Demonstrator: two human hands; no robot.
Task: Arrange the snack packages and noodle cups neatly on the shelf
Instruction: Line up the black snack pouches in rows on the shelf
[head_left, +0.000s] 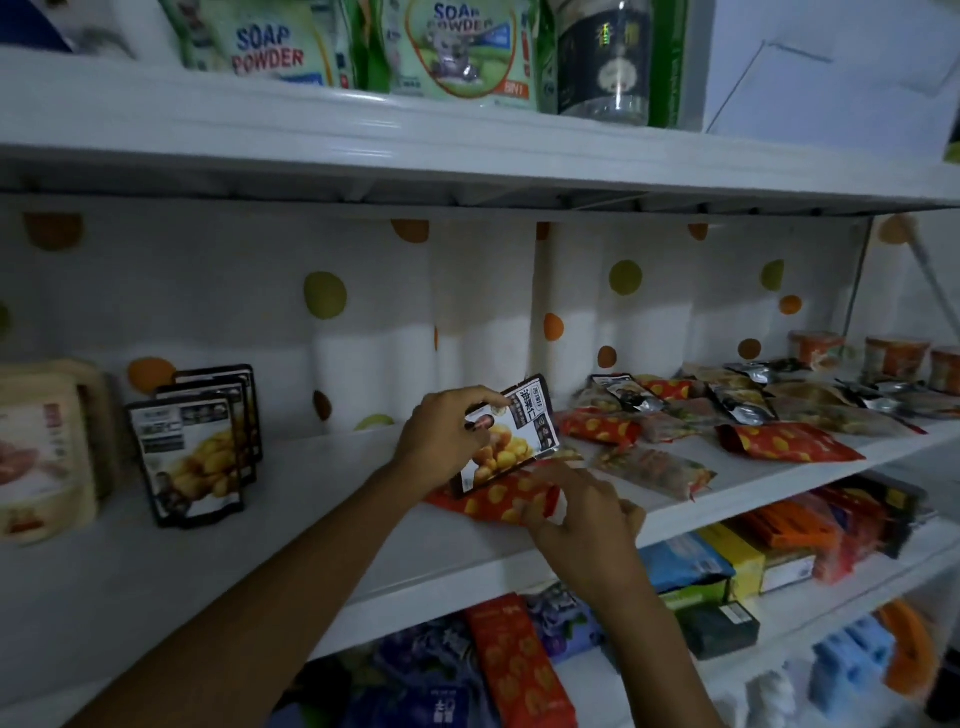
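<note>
Head view, middle shelf (260, 525). Your left hand (441, 436) gripped a black-bordered chestnut pack (511, 436), thumb on its face and fingers curled behind its upper left edge. The pack was tilted, top corner leaning right, and its lower edge rested on a red spotted packet (498, 501) lying flat near the front of the shelf. Your right hand (576, 514) was on that red packet, fingers bent and pinching its right end, with the forefinger laid across the top.

To the left, three matching chestnut packs (192, 457) stood upright in a row, one behind another, faces forward, well apart from the held pack. Further left stood beige pouches (41, 452), blurred at the frame edge.

To the right, a loose pile of snack packets (727, 415) lay flat and overlapping: red spotted, black-and-silver, and clear-fronted ones, in no order. Behind them, at the far right rear, noodle cups (893, 358) stood upright in a line against the dotted backing (322, 296).

Upper shelf: soap powder bags (270, 52) stood beside a dark-labelled bottle (605, 62).

Lower shelf: assorted boxes (727, 561) were packed side by side; their print could not be read.
</note>
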